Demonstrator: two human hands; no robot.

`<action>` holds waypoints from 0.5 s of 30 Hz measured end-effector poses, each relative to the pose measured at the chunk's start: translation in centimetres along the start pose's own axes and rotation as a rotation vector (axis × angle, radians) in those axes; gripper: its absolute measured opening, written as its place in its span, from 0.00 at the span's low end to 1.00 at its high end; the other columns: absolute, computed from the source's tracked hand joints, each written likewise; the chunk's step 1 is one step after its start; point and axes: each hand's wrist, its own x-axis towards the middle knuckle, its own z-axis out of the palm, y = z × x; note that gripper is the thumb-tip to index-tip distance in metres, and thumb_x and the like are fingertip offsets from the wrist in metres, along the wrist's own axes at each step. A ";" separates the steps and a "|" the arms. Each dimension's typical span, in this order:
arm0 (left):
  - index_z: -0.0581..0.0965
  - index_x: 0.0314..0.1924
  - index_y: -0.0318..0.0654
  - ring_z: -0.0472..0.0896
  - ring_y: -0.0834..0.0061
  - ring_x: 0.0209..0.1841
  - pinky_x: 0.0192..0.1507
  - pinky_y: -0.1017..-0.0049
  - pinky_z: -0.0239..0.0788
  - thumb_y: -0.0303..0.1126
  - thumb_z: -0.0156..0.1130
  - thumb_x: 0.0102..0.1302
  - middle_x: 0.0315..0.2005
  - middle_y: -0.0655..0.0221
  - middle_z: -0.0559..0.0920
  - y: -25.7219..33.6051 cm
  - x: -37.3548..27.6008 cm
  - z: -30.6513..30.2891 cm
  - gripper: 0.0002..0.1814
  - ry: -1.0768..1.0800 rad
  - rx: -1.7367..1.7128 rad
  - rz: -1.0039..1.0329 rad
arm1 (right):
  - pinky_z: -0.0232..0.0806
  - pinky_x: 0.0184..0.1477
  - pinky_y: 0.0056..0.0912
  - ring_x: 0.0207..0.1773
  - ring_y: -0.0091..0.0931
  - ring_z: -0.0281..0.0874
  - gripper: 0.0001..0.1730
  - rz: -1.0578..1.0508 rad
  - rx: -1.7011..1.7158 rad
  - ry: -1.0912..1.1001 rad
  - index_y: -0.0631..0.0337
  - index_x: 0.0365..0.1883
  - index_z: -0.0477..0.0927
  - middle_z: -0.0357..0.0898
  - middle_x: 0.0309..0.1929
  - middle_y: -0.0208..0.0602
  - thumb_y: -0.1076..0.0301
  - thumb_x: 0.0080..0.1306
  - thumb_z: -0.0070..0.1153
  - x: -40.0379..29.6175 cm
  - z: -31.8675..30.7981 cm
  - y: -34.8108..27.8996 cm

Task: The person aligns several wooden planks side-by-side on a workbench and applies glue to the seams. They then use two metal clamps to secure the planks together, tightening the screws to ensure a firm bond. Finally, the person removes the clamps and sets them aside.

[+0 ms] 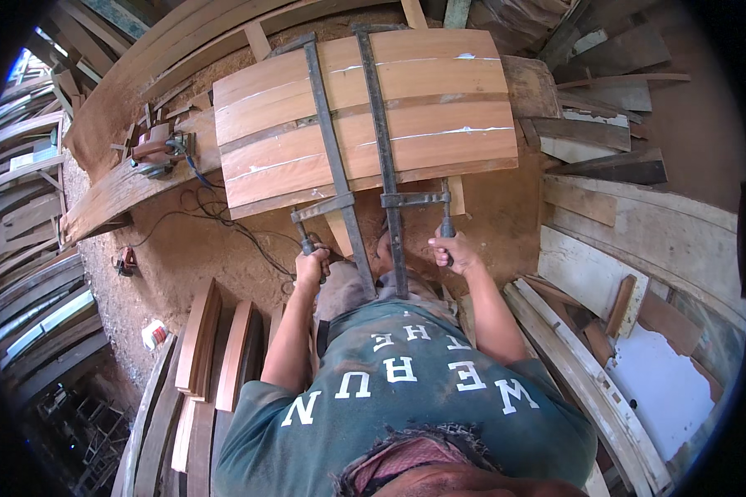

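Two steel bar clamps lie across a panel of edge-to-edge wooden boards, with white glue squeezed out along two of its seams. My left hand grips the screw handle of the left bar clamp. On the right bar clamp, my right hand is wrapped around the handle, whose dark grip shows above my fingers. Both clamp bars run past the panel's near edge towards my waist. The left clamp's screw tip stands apart from the panel edge; the right screw's tip reaches close to it.
A corded power tool sits on a wooden plank at the left, its black cable looping over the sawdust-covered floor. Cut boards lean at my lower left near a white tub. Long timbers and board offcuts crowd the right side.
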 end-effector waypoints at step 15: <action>0.78 0.50 0.42 0.65 0.80 0.20 0.26 0.75 0.59 0.31 0.65 0.63 0.17 0.78 0.66 -0.1 0.8 -0.1 0.15 -0.396 -0.370 -0.171 | 0.71 0.40 0.43 0.34 0.37 0.80 0.18 -0.425 -0.862 0.842 0.66 0.35 0.76 0.79 0.28 0.42 0.64 0.56 0.71 2.2 0.4 1.6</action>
